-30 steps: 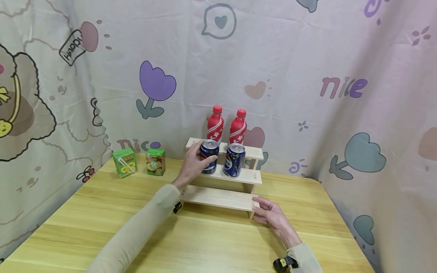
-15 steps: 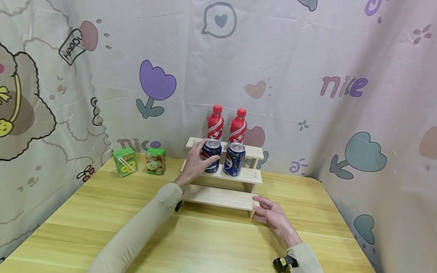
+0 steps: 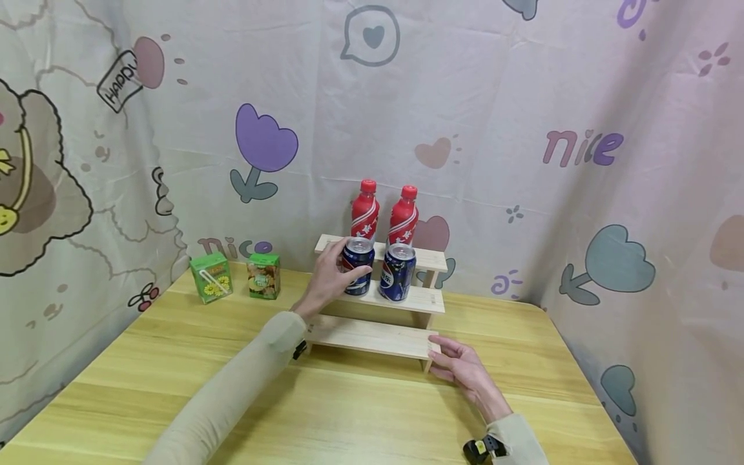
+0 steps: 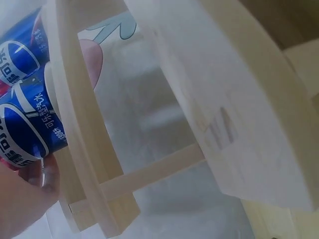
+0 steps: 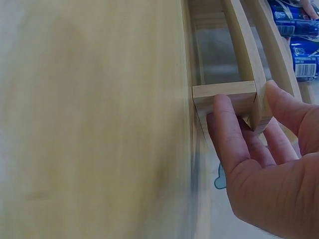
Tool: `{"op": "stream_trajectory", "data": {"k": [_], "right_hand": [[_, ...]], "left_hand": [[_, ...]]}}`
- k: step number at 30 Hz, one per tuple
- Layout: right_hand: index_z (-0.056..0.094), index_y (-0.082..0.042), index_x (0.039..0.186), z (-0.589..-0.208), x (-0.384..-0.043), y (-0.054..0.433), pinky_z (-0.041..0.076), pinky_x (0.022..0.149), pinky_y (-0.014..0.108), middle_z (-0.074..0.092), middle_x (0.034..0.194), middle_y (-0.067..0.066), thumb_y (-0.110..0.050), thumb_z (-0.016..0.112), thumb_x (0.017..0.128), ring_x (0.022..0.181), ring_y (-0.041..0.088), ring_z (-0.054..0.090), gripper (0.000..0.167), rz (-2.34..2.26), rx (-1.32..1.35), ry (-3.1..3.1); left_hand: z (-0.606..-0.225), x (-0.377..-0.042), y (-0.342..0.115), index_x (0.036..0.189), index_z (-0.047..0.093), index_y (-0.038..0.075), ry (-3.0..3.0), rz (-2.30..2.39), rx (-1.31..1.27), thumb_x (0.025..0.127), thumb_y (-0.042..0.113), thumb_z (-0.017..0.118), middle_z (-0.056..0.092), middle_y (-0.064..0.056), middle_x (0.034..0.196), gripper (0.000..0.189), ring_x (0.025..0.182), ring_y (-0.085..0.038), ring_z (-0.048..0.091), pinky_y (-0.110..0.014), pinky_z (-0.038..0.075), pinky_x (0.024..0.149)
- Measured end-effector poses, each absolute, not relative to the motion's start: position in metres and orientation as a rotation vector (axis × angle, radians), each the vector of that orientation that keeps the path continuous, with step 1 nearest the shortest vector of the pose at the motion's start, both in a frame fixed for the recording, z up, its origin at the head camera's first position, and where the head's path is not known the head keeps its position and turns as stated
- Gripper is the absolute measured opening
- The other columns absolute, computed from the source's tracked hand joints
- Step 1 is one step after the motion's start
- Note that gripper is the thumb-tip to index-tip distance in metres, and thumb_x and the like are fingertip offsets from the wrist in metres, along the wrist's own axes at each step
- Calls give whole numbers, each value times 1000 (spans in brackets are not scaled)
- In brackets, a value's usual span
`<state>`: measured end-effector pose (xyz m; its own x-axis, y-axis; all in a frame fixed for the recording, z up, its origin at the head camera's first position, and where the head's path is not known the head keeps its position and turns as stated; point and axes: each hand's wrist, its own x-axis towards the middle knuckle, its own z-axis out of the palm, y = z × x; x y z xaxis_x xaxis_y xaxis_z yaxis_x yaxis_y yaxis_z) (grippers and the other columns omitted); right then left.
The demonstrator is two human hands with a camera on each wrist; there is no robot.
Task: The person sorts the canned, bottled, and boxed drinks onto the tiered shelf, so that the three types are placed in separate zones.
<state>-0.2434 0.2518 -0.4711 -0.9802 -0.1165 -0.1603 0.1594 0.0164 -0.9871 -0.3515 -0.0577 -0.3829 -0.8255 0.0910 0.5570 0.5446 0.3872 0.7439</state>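
My left hand (image 3: 329,279) grips a blue soda can (image 3: 358,271) that stands upright on the middle step of a three-tier wooden display shelf (image 3: 372,335). Fingers curl behind the can and the thumb lies across its front. A second blue can (image 3: 398,274) stands just to the right. In the left wrist view, the held can (image 4: 30,119) shows beside the hand (image 4: 25,199). With thumb above and fingers against the side panel, my right hand (image 3: 462,369) pinches the right end of the lowest step, as the right wrist view of the wooden shelf (image 5: 224,91) shows.
Two red-labelled bottles, a left one (image 3: 364,213) and a right one (image 3: 403,219), stand on the top step. Two green drink cartons, one with a straw (image 3: 211,278) and one browner (image 3: 264,276), stand on the table (image 3: 360,413) at left. A printed curtain (image 3: 494,97) hangs behind.
My left hand has slid the gripped can slightly right along the middle step, closer to the second can. The right hand keeps its hold on the shelf end.
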Motion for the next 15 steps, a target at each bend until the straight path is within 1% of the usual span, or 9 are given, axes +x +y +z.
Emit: {"op": "stream_trajectory", "data": {"k": [8,15], "right_hand": [[44,6,142,-471,-243,253,56,91,39,41,147,28,-8,66,92,104,15,67,56,-2080,17,2082],[43,6,143,-471,-243,253,56,92,39,43,147,28,-9,66,93,104,14,66,57,-2070,12,2084]], "left_hand": [[-382,-352,-59,147,43,12,-2241,-1454,-548,80,40,81,51,-11,137,82,122,-29,53,-51,49,100],[-382,-352,-59,147,43,12,-2248,-1462,-532,80,41,81,51,-10,137,82,123,-28,53,-51,48,102]]}}
